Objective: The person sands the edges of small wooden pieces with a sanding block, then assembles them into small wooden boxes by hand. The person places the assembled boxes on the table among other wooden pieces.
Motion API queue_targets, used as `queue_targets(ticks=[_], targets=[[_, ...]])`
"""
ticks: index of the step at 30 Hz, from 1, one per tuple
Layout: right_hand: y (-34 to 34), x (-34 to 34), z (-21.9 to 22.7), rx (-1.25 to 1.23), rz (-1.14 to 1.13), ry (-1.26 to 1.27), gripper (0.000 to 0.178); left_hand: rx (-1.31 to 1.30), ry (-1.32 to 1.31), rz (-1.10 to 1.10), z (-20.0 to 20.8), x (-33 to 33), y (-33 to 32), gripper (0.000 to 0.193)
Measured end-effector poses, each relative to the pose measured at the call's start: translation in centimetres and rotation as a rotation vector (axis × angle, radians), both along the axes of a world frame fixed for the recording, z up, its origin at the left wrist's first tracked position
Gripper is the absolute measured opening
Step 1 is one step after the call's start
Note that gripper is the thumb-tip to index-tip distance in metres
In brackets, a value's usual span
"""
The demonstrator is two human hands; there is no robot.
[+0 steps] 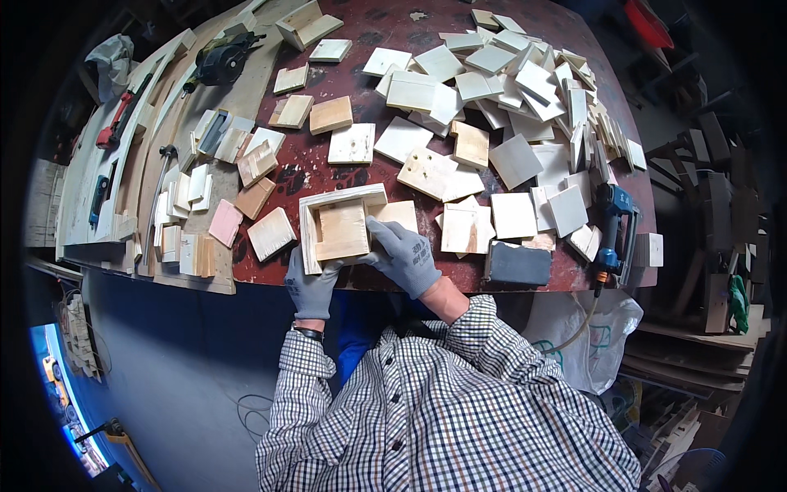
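Note:
Both hands wear grey gloves and work together at the near edge of the table. Between them is an L-shaped wooden corner piece [307, 238], its two strips running along the far and left sides of a square wooden block [343, 228]. My left hand [311, 287] is closed on the corner piece's lower left end, most of its fingers hidden beneath. From the right, my right hand [403, 256] grips the block's right side. Another pale wooden board [398, 215] lies just behind the right hand's fingers.
Loose wooden blocks [438, 63] heap up across the back and right of the dark red table [283, 176]. A blue air nailer [611, 238] with a hose stands at the right edge, near a dark grey block [518, 264]. To the left lie a hammer [166, 156] and a black power tool [225, 61].

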State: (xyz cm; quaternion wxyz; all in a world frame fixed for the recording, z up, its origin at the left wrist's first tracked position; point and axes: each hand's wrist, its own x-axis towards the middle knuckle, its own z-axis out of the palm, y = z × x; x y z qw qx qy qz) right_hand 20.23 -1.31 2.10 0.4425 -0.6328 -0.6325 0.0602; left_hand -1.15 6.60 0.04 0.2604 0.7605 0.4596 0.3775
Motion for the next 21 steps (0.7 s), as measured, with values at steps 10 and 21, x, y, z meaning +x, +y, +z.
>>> queue_targets(ticks=[10,21], targets=[[-0.3,0.4,0.3,-0.008,0.021,0.026,0.067,0.065,0.010,-0.013,0.1,0.2,-0.1,0.076],[-0.3,0.3,-0.1,-0.003,0.011,0.024,0.065,0.110,0.082,-0.040,-0.6,0.2,0.2,0.071]])
